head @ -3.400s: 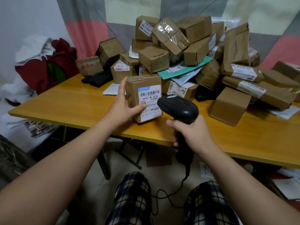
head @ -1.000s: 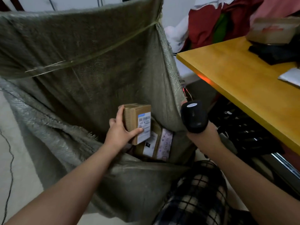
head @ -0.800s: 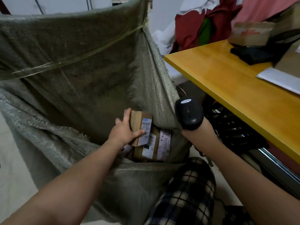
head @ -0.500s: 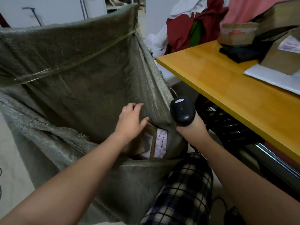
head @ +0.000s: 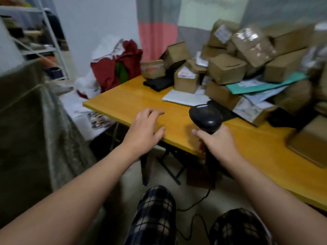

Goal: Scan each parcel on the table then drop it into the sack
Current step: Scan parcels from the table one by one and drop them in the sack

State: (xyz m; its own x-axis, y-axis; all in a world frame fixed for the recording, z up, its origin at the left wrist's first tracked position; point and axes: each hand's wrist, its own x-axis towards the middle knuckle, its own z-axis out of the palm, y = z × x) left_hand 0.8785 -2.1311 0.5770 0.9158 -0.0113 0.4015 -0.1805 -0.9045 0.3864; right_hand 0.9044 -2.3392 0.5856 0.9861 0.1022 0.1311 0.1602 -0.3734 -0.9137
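At the left edge of the frame hangs the grey-green woven sack (head: 26,124), blurred, well apart from the table. Right of it, at centre, the left hand (head: 143,129) hovers over the near edge of the yellow table (head: 120,101), empty, its fingers (head: 155,113) loose and slightly spread, pointing toward the upper right. The next pick, as I judge it, turns on that direction: the closest parcels lie up and to the right of those fingertips, apart from them with bare tabletop between. Nearest is a white flat parcel (head: 184,98), lying flat with its long axis running left to right across the frame. Just behind it a small carton (head: 186,80) shows a label on its top. The left hand is free and looks the nearer one for either. Further right, the black scanner (head: 206,118) has its head over the table edge, just below the white parcel, and the right hand (head: 218,145) is clenched around its handle. The heap of parcels (head: 228,68) fills the upper right, with none yet in hand.
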